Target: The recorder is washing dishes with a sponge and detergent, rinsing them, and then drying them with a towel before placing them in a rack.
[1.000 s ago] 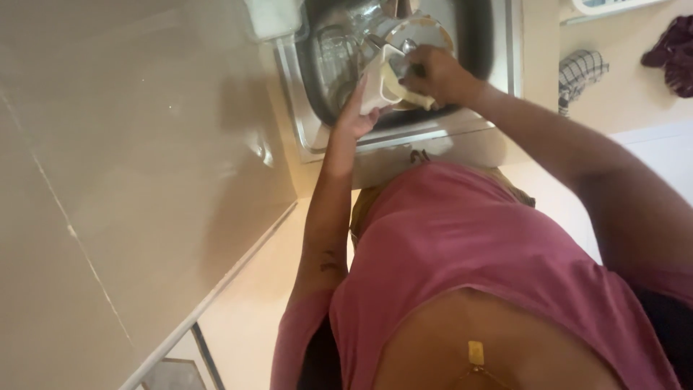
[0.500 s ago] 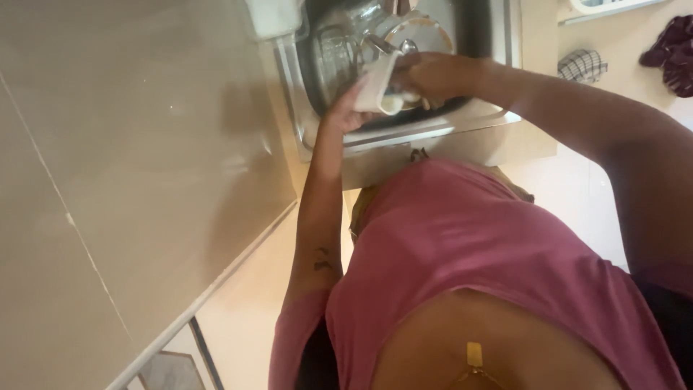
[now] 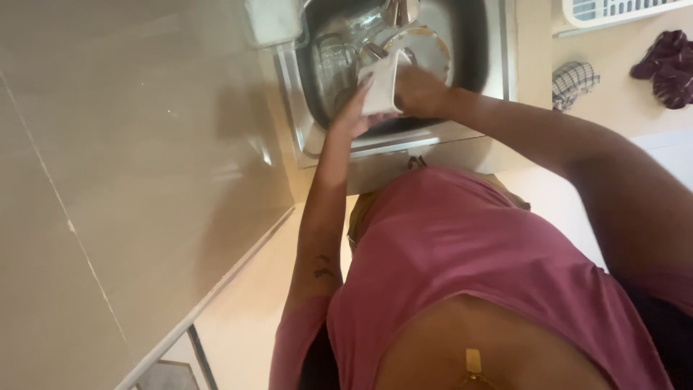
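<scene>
Hands were kept over the metal sink [image 3: 498,50] so drips fell inside. A white mug [image 3: 380,87] was gripped by the left hand [image 3: 352,112]. The right hand [image 3: 419,90] was closed on the mug's far side, near a plate [image 3: 426,50].

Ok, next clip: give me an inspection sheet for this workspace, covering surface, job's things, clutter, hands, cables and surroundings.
Surface: steel sink set in a pale counter.
Job's things: white mug held over the sink.
Clutter: plate and glassware lie in the sink; checked cloth and dark cloth lie on the counter.
Hands: left hand grips the mug from below; right hand is at its side, fingers hidden.
Cables: nothing seen.
Surroundings: white rack at the top edge; tap above the sink.
</scene>
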